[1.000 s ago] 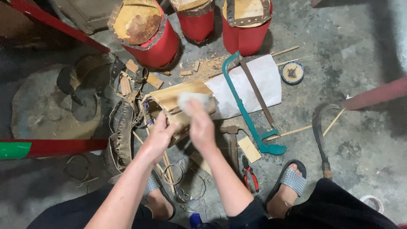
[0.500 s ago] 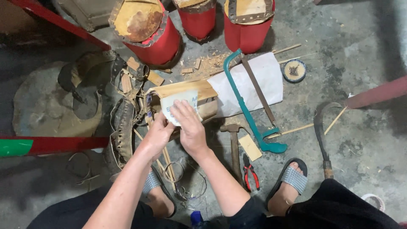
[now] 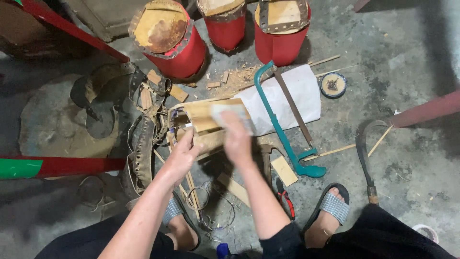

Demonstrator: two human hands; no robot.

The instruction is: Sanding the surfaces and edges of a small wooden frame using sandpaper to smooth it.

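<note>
The left hand [image 3: 181,156] grips the near side of a small wooden drum shell [image 3: 207,125] on the concrete floor, fingers curled around its wall. The right hand [image 3: 238,136], blurred, presses a pale sheet of sandpaper [image 3: 229,111] on the shell's top. Just right of that hand lies a teal-framed hacksaw [image 3: 280,129] across white paper [image 3: 301,93]; red-handled pliers [image 3: 286,199] lie nearer the wrist.

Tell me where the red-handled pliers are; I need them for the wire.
In the head view, the red-handled pliers lie on the floor right of the right forearm, beside the sandalled right foot and below the teal saw.
</note>
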